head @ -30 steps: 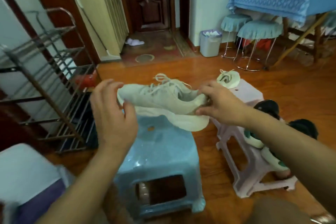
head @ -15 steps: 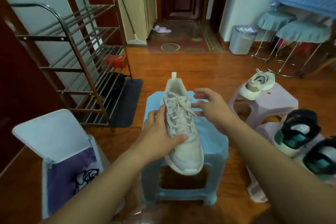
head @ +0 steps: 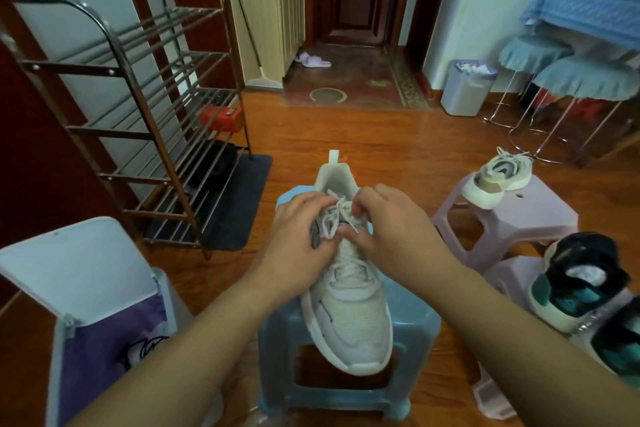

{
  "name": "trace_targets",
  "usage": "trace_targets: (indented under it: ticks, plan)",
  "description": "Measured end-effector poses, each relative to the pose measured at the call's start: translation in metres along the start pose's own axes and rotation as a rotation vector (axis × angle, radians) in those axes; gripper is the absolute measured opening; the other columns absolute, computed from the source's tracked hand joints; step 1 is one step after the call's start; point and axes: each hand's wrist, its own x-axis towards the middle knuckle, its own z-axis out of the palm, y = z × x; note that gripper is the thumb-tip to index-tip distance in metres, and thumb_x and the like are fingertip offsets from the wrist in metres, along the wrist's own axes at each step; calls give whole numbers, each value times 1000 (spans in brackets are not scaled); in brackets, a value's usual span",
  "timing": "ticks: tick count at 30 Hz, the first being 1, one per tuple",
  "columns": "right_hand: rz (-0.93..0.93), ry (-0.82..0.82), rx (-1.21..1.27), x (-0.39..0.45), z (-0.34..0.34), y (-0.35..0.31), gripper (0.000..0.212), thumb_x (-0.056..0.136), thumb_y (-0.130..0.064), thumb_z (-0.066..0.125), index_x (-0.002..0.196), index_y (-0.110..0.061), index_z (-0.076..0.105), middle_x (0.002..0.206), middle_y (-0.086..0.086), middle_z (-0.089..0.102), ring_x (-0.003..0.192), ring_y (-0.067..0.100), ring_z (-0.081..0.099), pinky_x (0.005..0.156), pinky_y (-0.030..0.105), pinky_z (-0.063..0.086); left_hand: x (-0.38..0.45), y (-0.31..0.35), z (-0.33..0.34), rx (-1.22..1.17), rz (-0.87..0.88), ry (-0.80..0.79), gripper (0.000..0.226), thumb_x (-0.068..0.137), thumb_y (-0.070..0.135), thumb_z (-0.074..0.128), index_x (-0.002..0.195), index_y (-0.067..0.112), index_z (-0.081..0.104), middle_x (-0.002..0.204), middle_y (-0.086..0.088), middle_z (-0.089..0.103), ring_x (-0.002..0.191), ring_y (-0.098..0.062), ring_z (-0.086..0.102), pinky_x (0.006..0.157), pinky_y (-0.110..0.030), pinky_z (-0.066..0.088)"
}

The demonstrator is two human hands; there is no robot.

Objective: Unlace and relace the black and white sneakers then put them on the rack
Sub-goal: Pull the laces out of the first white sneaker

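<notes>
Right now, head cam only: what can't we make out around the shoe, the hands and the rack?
- Lace knot on the white sneaker: covered by the left hand and right hand, so tied or loose is unclear.
- Dark shoes low on the rack: in shadow behind the bars, type unreadable.
- Dark-and-teal sneakers: the nearer one is cut off by the right edge.
- Blue stool: seat mostly hidden under the sneaker.

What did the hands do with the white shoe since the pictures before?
A second ago both hands held the white sneaker in the air, sideways. They set it on the blue stool, toe toward the person. Now the left hand and right hand have moved onto its laces and pinch them. The other white sneaker stays on the pink stool.
</notes>
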Motion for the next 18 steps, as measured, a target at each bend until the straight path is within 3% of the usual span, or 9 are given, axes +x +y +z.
trace_targets:
  ticks: [4,7,9,11,12,14,16,18]
  plan:
    - [-93,-41,-132,9,-7,-2,31,98,-50,52,91,-20,54,85,-5,52,81,15,47,64,29,29,0,0,-1,40,15,3,49,90,27,70,136,32,56,138,17,50,130,-9,40,108,-25,31]
    - [-72,-80,-126,14,-8,-2,35,104,-39,44,74,-21,45,72,-4,50,65,15,48,58,32,29,0,0,-1,60,21,-13,51,88,20,70,136,32,56,138,17,51,130,-8,39,109,-24,30]
    - [146,-85,175,19,-11,-7,37,103,-29,47,67,-20,51,64,-5,53,56,11,44,55,32,35,0,1,-2,58,11,-19,49,90,24,70,136,32,55,137,16,50,130,-8,39,110,-26,31]
    - [470,105,810,28,-25,-9,33,100,-17,48,69,-14,59,61,-3,52,53,12,41,52,29,36,1,1,-3,56,1,-24,49,91,27,71,137,30,54,136,16,50,128,-7,38,109,-27,32]
    - [551,262,1147,33,-36,-4,30,98,-12,48,69,-13,58,59,-3,50,54,12,39,51,26,34,2,1,-4,52,-8,-27,48,91,28,71,136,31,54,134,17,50,127,-6,38,107,-26,31]
    - [497,509,1675,38,-62,12,26,100,-13,49,75,-15,56,63,-2,51,57,12,42,55,23,36,2,2,-5,32,-35,-37,47,91,28,71,135,33,54,132,21,47,126,-4,36,106,-23,29]
    - [443,530,1770,36,-73,29,18,103,-20,50,94,-12,63,78,1,63,68,13,57,65,25,48,2,4,-5,6,-53,-45,46,91,28,71,133,36,54,129,25,46,126,-3,35,107,-23,30]
    - [601,269,1409,27,-63,34,24,102,-27,54,117,-10,62,104,6,70,84,17,68,74,32,57,2,5,-5,-34,-75,-44,43,90,26,72,126,40,53,124,29,45,125,-2,36,107,-24,32]
